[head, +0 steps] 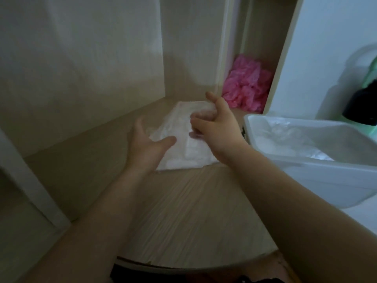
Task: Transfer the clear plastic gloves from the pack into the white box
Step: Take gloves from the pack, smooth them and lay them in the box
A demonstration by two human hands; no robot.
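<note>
Pack (179,152): milky white, half see-through, with pale grey creases.
White box (306,180): plain white with a cool bluish-grey cast, no markings.
Clear plastic gloves (285,137) in the box: colourless, with silvery-white glints and soft grey folds.
Crumpled plastic heap (244,88) in the side niche: bright pink all over, darker rose in the wrinkles.
Surface (193,211): light beige wood look, with fine straight grain lines.
Cabinet walls (81,68): cream-beige, plain, faintly mottled.
Upright panel (326,48) at the right: plain white, tinted pale blue.
Blurred object (372,78) at the right edge: mint green.
Item (361,105) below it: solid black, too blurred to show any pattern.
</note>
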